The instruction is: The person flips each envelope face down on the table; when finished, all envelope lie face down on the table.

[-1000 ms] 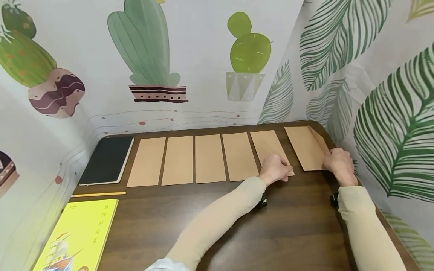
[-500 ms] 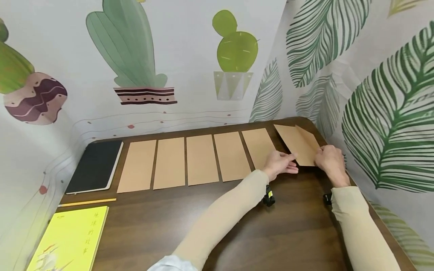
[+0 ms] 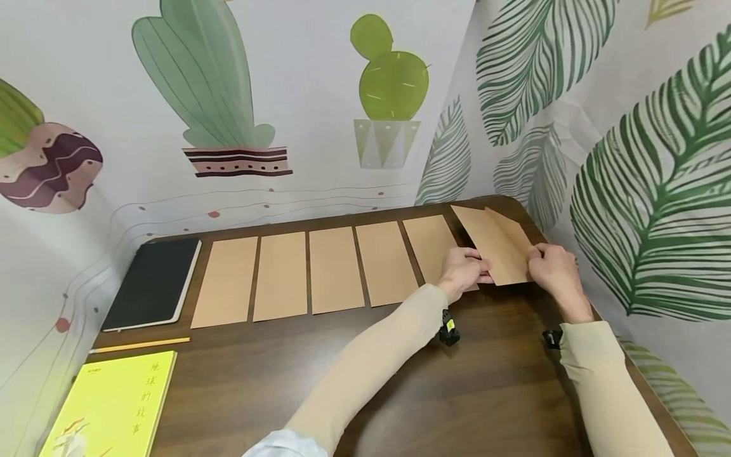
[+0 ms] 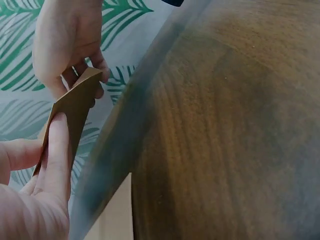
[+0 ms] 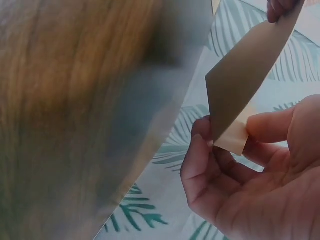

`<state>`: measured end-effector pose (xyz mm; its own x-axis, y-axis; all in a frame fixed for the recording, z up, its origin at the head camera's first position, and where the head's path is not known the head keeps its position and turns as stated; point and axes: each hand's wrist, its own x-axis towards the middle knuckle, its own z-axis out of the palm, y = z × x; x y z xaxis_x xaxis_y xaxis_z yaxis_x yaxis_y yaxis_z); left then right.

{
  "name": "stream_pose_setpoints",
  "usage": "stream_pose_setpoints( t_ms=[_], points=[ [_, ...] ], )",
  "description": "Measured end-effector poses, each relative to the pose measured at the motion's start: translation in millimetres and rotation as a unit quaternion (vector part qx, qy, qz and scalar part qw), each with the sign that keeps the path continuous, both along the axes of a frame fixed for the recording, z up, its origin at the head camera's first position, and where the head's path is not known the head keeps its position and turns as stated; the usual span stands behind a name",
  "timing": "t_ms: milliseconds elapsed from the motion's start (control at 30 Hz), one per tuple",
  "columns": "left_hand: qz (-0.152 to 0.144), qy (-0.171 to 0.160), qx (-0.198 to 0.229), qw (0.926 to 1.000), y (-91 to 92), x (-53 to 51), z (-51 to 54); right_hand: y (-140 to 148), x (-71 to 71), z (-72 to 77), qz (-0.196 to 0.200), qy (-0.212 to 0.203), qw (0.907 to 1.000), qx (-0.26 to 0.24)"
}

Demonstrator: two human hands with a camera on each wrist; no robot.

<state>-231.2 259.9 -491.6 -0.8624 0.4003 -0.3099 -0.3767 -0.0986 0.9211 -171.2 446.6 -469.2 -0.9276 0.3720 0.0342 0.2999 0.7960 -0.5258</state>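
A brown kraft paper sheet point(image 3: 493, 244), creased so that its right part slants up, is held off the table at the far right end of a row. My left hand point(image 3: 459, 274) pinches its left edge near the lower corner. In the left wrist view, thumb and fingers lie on either side of the paper point(image 4: 75, 112). The lower right corner is gripped by my right hand point(image 3: 556, 271). The right wrist view has the fingers of this hand point(image 5: 240, 185) curled about the paper's point(image 5: 245, 75) end, where a lighter flap shows.
Several flat brown sheets point(image 3: 337, 270) lie in a row along the back of the dark wooden table point(image 3: 457, 393). To the left are a black notebook point(image 3: 151, 282), a yellow pencil point(image 3: 139, 346) and a yellow book point(image 3: 108, 403). Patterned cloth point(image 3: 320, 82) hangs close behind the table.
My left hand has left the neighbouring sheet, reached right and taken the creased sheet's left edge. That sheet has risen and tilted. The head view has shifted slightly right.
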Motion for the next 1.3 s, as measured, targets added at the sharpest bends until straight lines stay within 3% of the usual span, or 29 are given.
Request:
stream_pose_setpoints(
  t_ms=[300, 467, 667, 867, 967, 1133, 1300],
  points=[
    [-0.008, 0.009, 0.003, 0.9999, -10.0, -2.5, -0.7, -7, -0.1, 0.1, -0.022, -0.022, 0.9979, -0.057],
    [-0.007, 0.014, -0.023, 0.9996, -13.5, -3.5, -1.0, -9, -0.4, 2.4, -0.034, -0.021, 0.9940, -0.102],
    [0.008, 0.017, -0.102, 0.9946, -15.7, -0.5, 4.5, -13, 1.0, 11.0, -0.024, 0.027, 0.9925, -0.117],
    [0.009, 0.012, -0.097, 0.9952, -15.5, 3.5, 10.7, -23, 2.2, 26.1, -0.025, 0.092, 0.9841, -0.149],
    [0.003, 0.030, -0.103, 0.9943, -14.2, 5.4, 13.7, -29, 2.5, 31.5, -0.028, 0.130, 0.9821, -0.133],
    [0.000, 0.050, -0.101, 0.9936, -9.2, 6.4, 16.6, -38, 2.4, 35.1, -0.035, 0.171, 0.9829, -0.057],
    [-0.011, 0.050, -0.006, 0.9987, -3.6, 5.1, 18.0, -48, 3.5, 34.0, -0.024, 0.192, 0.9810, -0.015]
  ],
)
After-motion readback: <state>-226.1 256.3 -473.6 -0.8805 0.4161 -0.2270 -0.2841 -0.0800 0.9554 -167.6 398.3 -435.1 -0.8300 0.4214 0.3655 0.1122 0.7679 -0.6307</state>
